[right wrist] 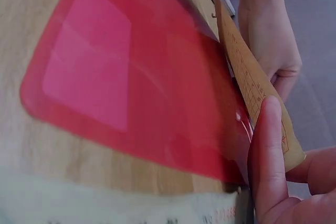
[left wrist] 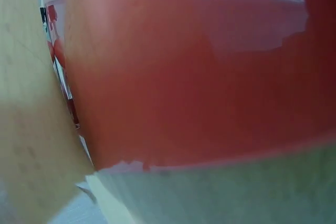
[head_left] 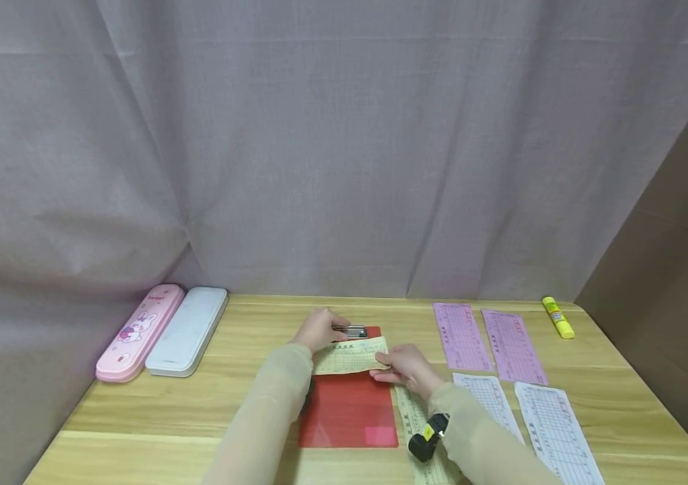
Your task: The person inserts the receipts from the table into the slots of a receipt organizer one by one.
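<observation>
A red clipboard (head_left: 350, 411) lies on the table with a metal clip (head_left: 357, 331) at its far end. My left hand (head_left: 318, 330) pinches the left part of that clip between thumb and fingers. My right hand (head_left: 407, 368) pinches the right end of a pale yellow printed slip (head_left: 349, 357), thumb on top and fingers beneath. This slip is raised and tilted over the upper clipboard, its far edge close to the clip. In the right wrist view, the thumb (right wrist: 270, 129) presses on the slip's printed face. Another yellow slip (head_left: 407, 411) lies beside the clipboard, partly under my right forearm.
Two pink slips (head_left: 464, 337) lie at the back right, with two white slips (head_left: 556, 431) nearer. A yellow glue stick (head_left: 558, 318) lies at the far right. On the left are a pink pencil case (head_left: 138, 333) and a white case (head_left: 186, 331). A grey curtain (head_left: 320, 148) hangs behind.
</observation>
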Demonstrator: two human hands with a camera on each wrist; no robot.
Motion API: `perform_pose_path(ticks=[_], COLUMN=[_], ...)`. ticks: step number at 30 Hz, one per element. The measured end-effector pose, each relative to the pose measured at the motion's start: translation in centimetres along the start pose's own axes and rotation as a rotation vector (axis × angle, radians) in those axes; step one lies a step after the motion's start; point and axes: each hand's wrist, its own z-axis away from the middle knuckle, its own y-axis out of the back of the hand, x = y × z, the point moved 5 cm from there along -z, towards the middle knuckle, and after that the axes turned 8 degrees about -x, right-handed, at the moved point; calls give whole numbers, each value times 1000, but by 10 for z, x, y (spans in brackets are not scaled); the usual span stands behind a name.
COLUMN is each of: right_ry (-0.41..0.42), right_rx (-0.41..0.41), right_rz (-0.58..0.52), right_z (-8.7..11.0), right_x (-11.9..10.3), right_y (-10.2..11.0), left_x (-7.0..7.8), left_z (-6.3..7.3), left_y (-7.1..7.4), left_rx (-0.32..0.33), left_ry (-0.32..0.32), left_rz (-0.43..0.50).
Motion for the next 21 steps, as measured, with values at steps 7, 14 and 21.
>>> perform_pose_path(ticks=[7, 14, 21], right_ry=[-5, 11, 23], right_rx=[15, 14, 17], right_rz=[1, 71, 101], right_z=[-3, -9, -11], right_x=[0, 2, 3], right_y=[-4, -9, -15], left_x=[0, 2, 6], left_z=[-2, -3, -4], left_y=[-1, -2, -2], left_rx=[16, 18, 9], left_ry=[-28, -33, -57], left_rz=[-41, -103, -194])
